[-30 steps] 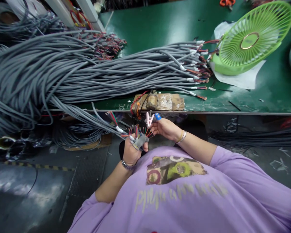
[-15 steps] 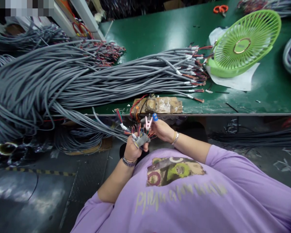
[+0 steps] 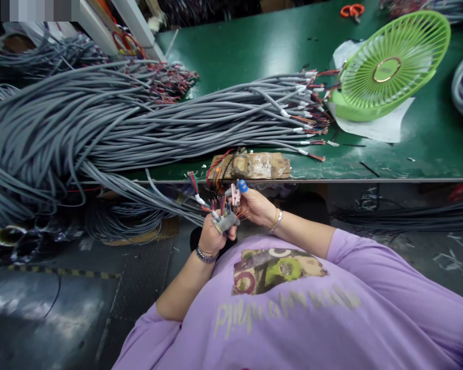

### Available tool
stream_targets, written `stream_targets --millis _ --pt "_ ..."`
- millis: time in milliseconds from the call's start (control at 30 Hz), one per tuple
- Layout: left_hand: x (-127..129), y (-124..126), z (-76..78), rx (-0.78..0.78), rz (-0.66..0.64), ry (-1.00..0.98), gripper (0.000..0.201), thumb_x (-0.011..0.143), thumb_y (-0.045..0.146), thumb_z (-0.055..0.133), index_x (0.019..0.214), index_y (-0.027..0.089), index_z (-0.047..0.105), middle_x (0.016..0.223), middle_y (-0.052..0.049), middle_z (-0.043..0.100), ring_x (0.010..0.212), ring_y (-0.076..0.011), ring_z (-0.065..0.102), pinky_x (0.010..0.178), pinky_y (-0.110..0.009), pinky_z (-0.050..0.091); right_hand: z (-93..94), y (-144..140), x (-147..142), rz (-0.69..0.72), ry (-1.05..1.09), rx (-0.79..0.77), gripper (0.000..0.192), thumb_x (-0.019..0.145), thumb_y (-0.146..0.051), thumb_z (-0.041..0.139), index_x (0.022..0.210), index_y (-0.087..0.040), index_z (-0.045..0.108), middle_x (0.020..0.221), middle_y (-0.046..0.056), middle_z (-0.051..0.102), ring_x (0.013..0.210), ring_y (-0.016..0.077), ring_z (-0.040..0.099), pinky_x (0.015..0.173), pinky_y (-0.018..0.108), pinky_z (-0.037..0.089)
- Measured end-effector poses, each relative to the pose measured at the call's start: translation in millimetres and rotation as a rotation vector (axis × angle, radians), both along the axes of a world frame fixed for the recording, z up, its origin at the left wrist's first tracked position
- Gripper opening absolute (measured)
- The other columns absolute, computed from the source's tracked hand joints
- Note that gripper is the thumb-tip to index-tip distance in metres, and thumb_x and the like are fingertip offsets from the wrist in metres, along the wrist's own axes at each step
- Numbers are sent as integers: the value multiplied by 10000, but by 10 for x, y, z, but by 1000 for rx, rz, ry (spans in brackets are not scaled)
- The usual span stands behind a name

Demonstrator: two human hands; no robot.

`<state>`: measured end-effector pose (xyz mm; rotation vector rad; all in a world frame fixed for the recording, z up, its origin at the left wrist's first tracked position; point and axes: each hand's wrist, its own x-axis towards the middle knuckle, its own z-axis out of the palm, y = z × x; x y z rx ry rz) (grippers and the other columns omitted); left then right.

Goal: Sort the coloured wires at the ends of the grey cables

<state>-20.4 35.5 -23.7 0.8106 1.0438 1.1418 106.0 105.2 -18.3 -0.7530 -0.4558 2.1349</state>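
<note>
My left hand [image 3: 211,237] is closed around the ends of several grey cables [image 3: 173,208], held just in front of the table edge. Their thin coloured wires [image 3: 220,204] fan out above the fist, and grey wrapping covers part of the fingers. One cable end with a white sleeve [image 3: 199,199] sticks up apart from the others. My right hand [image 3: 257,206], a blue cover [image 3: 243,186] on its thumb, pinches a small pink clip [image 3: 235,195] right beside the wire ends. The clip's jaws are too small to make out.
A thick bundle of grey cables [image 3: 170,123] lies along the green table [image 3: 247,46]. At the front edge sits a wooden block [image 3: 270,165] with red and black wires. A green fan [image 3: 393,67] stands on white paper, with orange-handled scissors [image 3: 352,11] behind it.
My right thumb has shifted slightly left and down over the pink clip, whose two arms look closer together. My left hand keeps its grip on the cables, nearly still.
</note>
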Motion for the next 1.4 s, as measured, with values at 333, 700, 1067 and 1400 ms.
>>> stream_targets --millis 333,700,1067,1400 --pt "48 -169 84 33 45 28 316 699 440 752 676 146 639 423 17 561 323 -96 470 346 -212 389 4 -4 135 157 32 -35 557 847 -688 480 840 -158 651 729 37 641 574 104 525 518 211 410" --pt "162 -241 166 -23 204 50 245 759 386 701 724 154 633 484 25 578 379 -97 504 374 -207 405 34 -32 164 54 -17 49 291 808 -427 682 889 -147 688 769 20 642 589 74 498 506 183 388" --pt "218 -218 222 -51 186 3 257 708 385 719 677 151 619 461 26 559 360 -86 479 357 -197 386 34 14 182 91 47 -39 306 832 -456 676 830 -149 665 720 4 644 630 88 559 550 191 446" --pt "253 -197 256 -117 206 15 286 658 405 740 667 149 612 448 31 547 352 -78 459 352 -194 377 8 26 134 60 71 -50 274 865 -427 647 807 -159 657 731 7 665 610 82 546 554 186 443"
